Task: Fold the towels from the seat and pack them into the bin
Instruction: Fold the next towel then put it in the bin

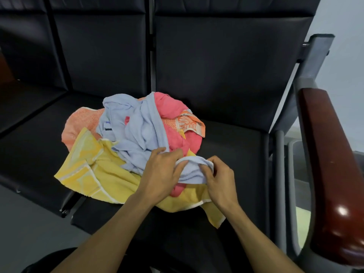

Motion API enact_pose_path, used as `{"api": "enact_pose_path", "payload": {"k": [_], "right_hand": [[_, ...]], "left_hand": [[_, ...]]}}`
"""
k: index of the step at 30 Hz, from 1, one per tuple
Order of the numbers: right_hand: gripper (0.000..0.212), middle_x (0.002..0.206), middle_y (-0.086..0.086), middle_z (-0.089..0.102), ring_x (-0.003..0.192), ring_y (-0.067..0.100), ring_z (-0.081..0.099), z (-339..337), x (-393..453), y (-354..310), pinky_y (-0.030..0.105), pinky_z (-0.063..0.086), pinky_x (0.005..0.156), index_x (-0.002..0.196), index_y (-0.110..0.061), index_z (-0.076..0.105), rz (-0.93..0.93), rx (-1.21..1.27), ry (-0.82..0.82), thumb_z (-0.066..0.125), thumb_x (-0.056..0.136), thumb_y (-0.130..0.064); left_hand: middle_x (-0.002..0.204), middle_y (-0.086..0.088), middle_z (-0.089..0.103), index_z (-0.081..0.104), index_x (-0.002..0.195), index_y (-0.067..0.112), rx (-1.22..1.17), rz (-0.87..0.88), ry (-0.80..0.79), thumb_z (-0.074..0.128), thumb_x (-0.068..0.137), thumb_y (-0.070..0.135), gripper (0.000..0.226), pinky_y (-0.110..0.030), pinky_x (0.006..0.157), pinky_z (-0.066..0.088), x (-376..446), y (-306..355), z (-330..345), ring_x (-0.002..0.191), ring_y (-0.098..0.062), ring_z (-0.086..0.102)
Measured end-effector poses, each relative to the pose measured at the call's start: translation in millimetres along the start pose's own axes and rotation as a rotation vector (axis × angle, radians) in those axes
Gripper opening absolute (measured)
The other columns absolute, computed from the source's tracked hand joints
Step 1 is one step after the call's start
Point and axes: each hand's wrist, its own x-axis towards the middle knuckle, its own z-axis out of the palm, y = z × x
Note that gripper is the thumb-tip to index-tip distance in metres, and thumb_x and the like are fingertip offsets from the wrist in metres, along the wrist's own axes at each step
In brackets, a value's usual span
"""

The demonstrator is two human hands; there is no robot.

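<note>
A heap of crumpled towels lies on the black seat (232, 146). A light blue towel (136, 127) sits on top. Under it are a yellow towel (94, 170), a pink towel (169, 109) and an orange patterned towel (80, 119). My left hand (161, 174) and my right hand (218, 180) both pinch the near edge of the light blue towel at the front of the heap, a short way apart. The bin is not clearly in view.
The black bench has a second seat (29, 134) to the left and tall black backrests (216, 62). A grey metal frame with a glossy red-brown armrest (331, 170) stands at the right. Grey floor (29, 229) shows at the lower left.
</note>
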Motion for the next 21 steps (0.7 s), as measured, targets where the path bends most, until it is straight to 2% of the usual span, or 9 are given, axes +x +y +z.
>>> {"api": "enact_pose_path", "payload": {"k": [1, 2, 5, 8, 12, 14, 15, 18, 21], "right_hand": [[0.028, 0.061, -0.007, 0.049, 0.055, 0.003, 0.045, -0.2, 0.2, 0.8, 0.014, 0.037, 0.053, 0.071, -0.015, 0.051, 0.002, -0.009, 0.006, 0.060, 0.098, -0.014], [0.029, 0.060, -0.008, 0.049, 0.055, 0.002, 0.046, -0.7, 0.7, 2.0, 0.013, 0.037, 0.053, 0.070, -0.015, 0.051, 0.014, -0.006, 0.024, 0.059, 0.098, -0.014], [0.026, 0.064, -0.007, 0.053, 0.057, 0.000, 0.047, -2.4, 2.3, 5.9, 0.015, 0.037, 0.055, 0.075, -0.012, 0.054, 0.108, 0.052, 0.130, 0.054, 0.101, -0.014], [0.016, 0.076, -0.003, 0.059, 0.066, -0.001, 0.051, 0.6, 3.1, 9.7, 0.022, 0.041, 0.064, 0.087, -0.011, 0.057, 0.166, 0.151, 0.141, 0.050, 0.102, -0.009], [0.013, 0.091, -0.004, 0.069, 0.086, 0.007, 0.064, 5.6, -1.2, -0.2, 0.024, 0.052, 0.076, 0.096, -0.021, 0.065, 0.128, 0.263, -0.205, 0.054, 0.102, -0.024], [0.013, 0.080, -0.008, 0.068, 0.077, 0.005, 0.063, 5.4, -2.8, -5.0, 0.019, 0.050, 0.070, 0.086, -0.017, 0.066, 0.072, 0.217, -0.322, 0.066, 0.095, -0.027], [0.017, 0.072, -0.009, 0.062, 0.069, 0.003, 0.058, 4.7, -2.1, -4.4, 0.018, 0.046, 0.064, 0.079, -0.015, 0.062, 0.036, 0.193, -0.284, 0.068, 0.093, -0.024], [0.022, 0.068, -0.009, 0.048, 0.060, -0.001, 0.043, -2.0, 2.6, -0.4, 0.015, 0.036, 0.055, 0.076, -0.010, 0.049, 0.059, 0.160, 0.086, 0.061, 0.092, -0.019], [0.019, 0.079, 0.000, 0.049, 0.064, 0.001, 0.043, -4.9, 4.2, 1.4, 0.013, 0.037, 0.059, 0.082, -0.012, 0.047, 0.130, 0.116, 0.260, 0.055, 0.099, -0.015]], "left_hand": [[0.053, 0.013, 0.029, 0.036, 0.082, 0.033, -0.004, -0.031, -0.028, 0.063, 0.095, 0.019, 0.033, -0.027, 0.065, 0.042, -0.8, -2.8, -1.7, 0.052, -0.009, 0.036], [0.054, 0.010, 0.035, 0.038, 0.081, 0.029, 0.035, -0.066, -0.081, 0.065, 0.093, 0.018, 0.032, -0.030, 0.057, 0.036, -2.0, -7.2, -2.7, 0.054, -0.015, 0.044], [0.069, -0.003, 0.060, 0.052, 0.078, 0.016, 0.217, -0.188, -0.138, 0.065, 0.088, 0.012, 0.017, -0.040, 0.064, 0.041, -3.6, -25.1, -6.3, 0.074, -0.032, 0.058], [0.065, 0.000, 0.057, 0.057, 0.075, 0.014, 0.162, -0.285, -0.082, 0.064, 0.087, 0.016, 0.014, -0.038, 0.058, 0.037, -3.8, -29.0, -11.6, 0.068, -0.026, 0.056], [0.071, 0.010, 0.050, 0.053, 0.075, 0.022, -0.011, -0.113, -0.089, 0.067, 0.087, 0.023, 0.019, -0.034, 0.054, 0.032, -3.6, -4.5, -7.3, 0.067, -0.011, 0.044], [0.076, 0.014, 0.050, 0.047, 0.078, 0.029, 0.017, -0.108, -0.137, 0.067, 0.086, 0.026, 0.021, -0.032, 0.058, 0.033, -3.2, 0.8, -4.2, 0.073, -0.008, 0.044], [0.078, 0.013, 0.051, 0.045, 0.079, 0.032, 0.065, -0.140, -0.172, 0.065, 0.087, 0.031, 0.021, -0.032, 0.060, 0.034, -4.0, -0.6, -3.1, 0.076, -0.011, 0.047], [0.088, 0.005, 0.057, 0.043, 0.083, 0.028, 0.243, -0.269, -0.273, 0.056, 0.093, 0.033, 0.018, -0.033, 0.065, 0.033, -8.9, -15.6, -0.2, 0.094, -0.022, 0.059], [0.078, 0.002, 0.050, 0.045, 0.077, 0.019, 0.263, -0.326, -0.212, 0.054, 0.093, 0.023, 0.018, -0.033, 0.062, 0.033, -7.0, -31.5, -8.8, 0.084, -0.025, 0.061]]}}
